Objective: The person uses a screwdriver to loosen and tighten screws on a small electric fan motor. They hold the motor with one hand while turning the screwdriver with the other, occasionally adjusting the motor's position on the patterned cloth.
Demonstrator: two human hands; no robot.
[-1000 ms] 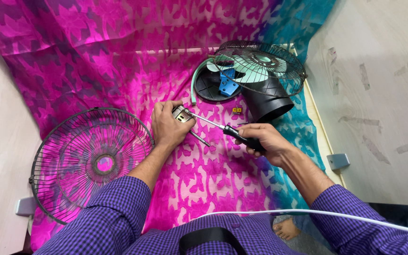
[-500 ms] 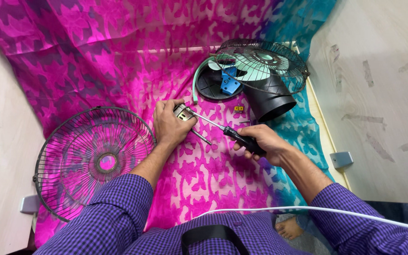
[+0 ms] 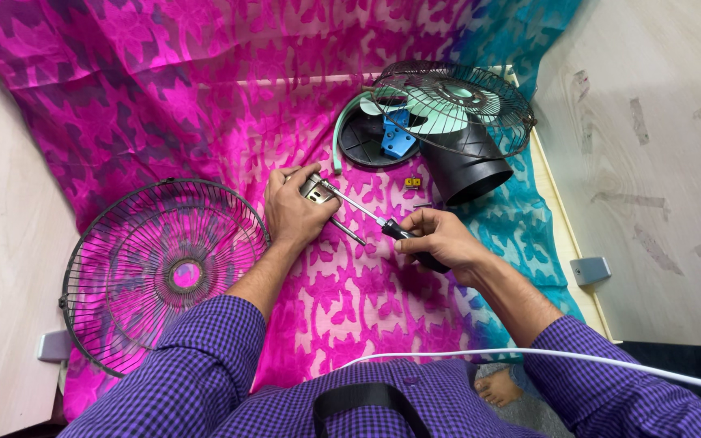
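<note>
Little has shifted since the earlier frame: both hands hold their places, the screwdriver only a touch flatter; at far left the detached front fan guard [image 3: 160,272] lies flat on the pink cloth [image 3: 204,97]; the left hand [image 3: 292,212] has its fingers closed round a small metal part [image 3: 316,188]; the right hand [image 3: 438,239] grips the screwdriver [image 3: 375,219], tip set against that part; beyond, the fan body [image 3: 448,130] lies partly dismantled, so I'd say the strip-down is midway.
</note>
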